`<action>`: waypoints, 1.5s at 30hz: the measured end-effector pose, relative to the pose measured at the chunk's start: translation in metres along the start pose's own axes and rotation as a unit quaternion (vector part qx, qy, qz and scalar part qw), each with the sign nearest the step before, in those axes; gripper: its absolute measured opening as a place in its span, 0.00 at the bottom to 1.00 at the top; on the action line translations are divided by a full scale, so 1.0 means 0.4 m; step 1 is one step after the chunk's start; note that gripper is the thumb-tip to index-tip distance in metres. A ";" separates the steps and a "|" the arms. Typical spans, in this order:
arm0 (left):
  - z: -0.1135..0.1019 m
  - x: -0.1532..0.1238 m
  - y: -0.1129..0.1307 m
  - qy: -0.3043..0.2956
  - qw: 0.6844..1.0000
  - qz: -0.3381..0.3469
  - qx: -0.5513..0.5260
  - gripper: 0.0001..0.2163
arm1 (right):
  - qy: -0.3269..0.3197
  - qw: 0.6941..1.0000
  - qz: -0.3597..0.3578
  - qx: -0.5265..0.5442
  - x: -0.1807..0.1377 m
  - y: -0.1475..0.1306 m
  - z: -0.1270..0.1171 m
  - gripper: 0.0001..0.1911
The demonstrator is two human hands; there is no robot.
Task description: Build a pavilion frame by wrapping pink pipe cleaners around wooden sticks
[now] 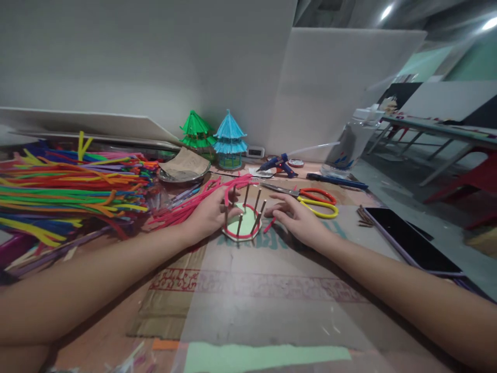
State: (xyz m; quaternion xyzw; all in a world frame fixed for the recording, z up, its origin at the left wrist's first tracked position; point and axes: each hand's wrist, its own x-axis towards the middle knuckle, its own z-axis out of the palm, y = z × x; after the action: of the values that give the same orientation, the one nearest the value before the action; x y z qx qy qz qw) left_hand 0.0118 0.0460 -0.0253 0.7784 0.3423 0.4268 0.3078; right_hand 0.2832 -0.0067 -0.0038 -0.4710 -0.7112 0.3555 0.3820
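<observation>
A small round green base [244, 227] with several upright brown sticks stands on the cardboard-covered table. A pink pipe cleaner [248, 208] runs round its edge and between the sticks. My left hand [209, 212] rests against the left side of the base, fingers curled on the pink pipe cleaner near a stick. My right hand [297, 217] lies to the right of the base, fingers stretched toward it, fingertips at the loose pink end [269, 225].
A big heap of coloured pipe cleaners [66, 181] fills the left. Green [197, 132] and blue [230, 140] pagoda models stand at the back. Scissors [316, 199], a glue gun [277, 165], a dark tablet [411, 238] and a plastic jar [351, 142] lie to the right.
</observation>
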 end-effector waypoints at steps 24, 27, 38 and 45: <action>0.013 -0.042 0.067 0.058 0.998 0.007 -0.037 0.13 | -0.076 0.955 0.107 0.266 -0.030 -0.060 0.044 0.34; 0.015 -0.048 0.065 0.027 0.999 0.007 -0.027 0.14 | -0.091 0.947 0.117 0.286 -0.025 -0.047 0.039 0.37; -0.025 -0.031 0.061 0.059 0.981 0.136 0.123 0.22 | 0.001 0.941 0.084 0.328 0.004 -0.009 0.017 0.35; -0.047 -0.044 0.090 -0.001 0.898 0.325 0.298 0.13 | 0.023 0.939 0.070 0.337 0.011 0.006 0.015 0.33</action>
State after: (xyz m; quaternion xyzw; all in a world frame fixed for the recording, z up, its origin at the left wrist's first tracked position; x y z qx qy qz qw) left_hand -0.0018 0.0148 0.0029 0.9022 0.1810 0.3801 -0.0934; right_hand 0.2777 -0.0028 -0.0079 -0.3711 -0.5062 0.5893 0.5087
